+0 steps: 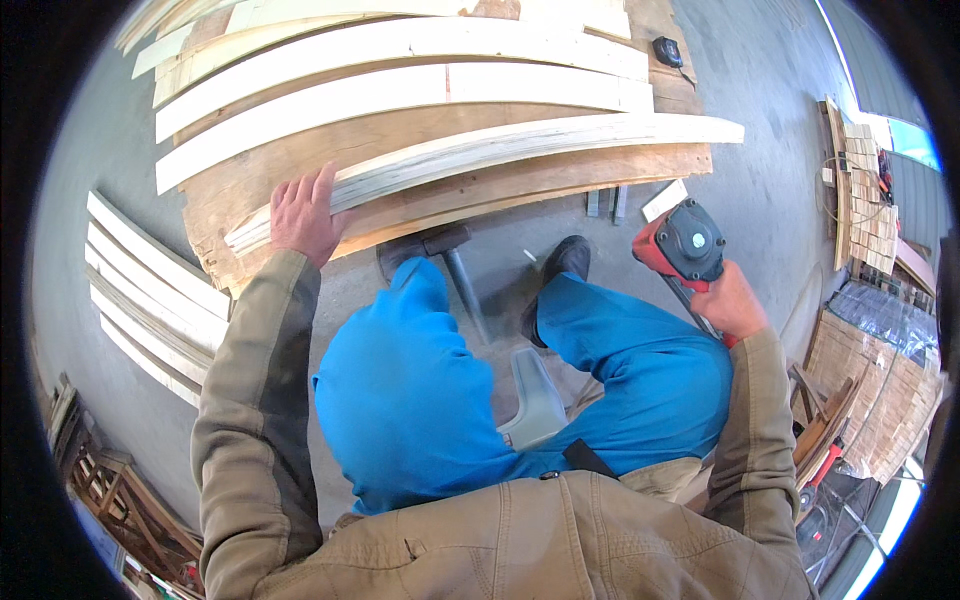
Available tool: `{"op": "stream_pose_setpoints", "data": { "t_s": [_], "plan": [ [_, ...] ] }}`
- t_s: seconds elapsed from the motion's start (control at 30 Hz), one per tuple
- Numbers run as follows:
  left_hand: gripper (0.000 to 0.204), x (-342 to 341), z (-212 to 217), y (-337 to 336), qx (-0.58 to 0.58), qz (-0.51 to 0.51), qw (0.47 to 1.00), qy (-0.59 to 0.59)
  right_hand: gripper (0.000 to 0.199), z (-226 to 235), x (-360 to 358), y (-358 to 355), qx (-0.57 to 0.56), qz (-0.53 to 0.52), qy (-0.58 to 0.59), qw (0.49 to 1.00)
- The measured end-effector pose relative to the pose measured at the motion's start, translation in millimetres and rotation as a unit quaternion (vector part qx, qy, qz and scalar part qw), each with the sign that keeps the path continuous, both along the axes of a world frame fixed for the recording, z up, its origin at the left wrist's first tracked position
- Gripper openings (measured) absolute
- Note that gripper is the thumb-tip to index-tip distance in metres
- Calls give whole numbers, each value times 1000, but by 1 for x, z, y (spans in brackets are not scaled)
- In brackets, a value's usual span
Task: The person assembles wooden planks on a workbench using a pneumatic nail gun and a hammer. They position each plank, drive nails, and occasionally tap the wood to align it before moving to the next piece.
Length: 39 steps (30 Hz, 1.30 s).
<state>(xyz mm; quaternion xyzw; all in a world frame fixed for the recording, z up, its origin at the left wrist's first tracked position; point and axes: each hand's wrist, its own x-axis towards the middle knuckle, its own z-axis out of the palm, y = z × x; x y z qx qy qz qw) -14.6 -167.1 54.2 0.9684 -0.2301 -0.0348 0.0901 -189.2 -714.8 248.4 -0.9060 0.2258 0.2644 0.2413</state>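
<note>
The left hand [303, 217] lies flat and open on the long pale wood strip [480, 160] atop the brown board [300, 165]. The right hand [730, 305] grips a red nail gun [685, 245] off to the side, above the blue knee. A hammer [445, 250] lies on the floor [760, 150] under the board's edge, by a black shoe [565, 260].

A large flat plywood board [300, 170] is lying ahead of the seated person's knees, with long pale wooden slats [400, 95] lying across it. The left hand [303, 215] is resting on the nearest slat [500, 145]. The right hand [730, 305] is gripping a red and black nail gun [685, 245] to the right. More slats [150, 290] are lying on the floor at left.
</note>
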Motion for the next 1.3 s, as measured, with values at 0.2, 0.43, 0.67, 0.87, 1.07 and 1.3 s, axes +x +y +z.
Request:
{"op": "stream_pose_setpoints", "data": {
  "t_s": [0.2, 0.43, 0.67, 0.87, 1.07, 1.3],
  "plan": [
    [49, 21, 9, -4, -8, 0, 1000, 28, 30, 3, 2, 5, -18, 12, 1, 1000],
    [49, 21, 13, 3, -73, 1, 995, 62, 30, 10, 11, 13, -3, 4, 21, 1000],
    [51, 15, 11, 34, -85, -25, 990, 114, 30, 5, 10, 9, 4, -5, 21, 1000],
    [50, 38, 13, 44, -43, 19, 977, 208, 29, 3, 13, 7, -13, 11, 46, 999],
    [61, 51, 17, 31, -29, -35, 992, 115, 29, 7, 15, 12, -30, -4, 36, 999],
    [87, 26, 12, 3, 1, 22, 998, 64, 30, 7, 19, 15, -38, -15, 42, 998]
  ]
}}
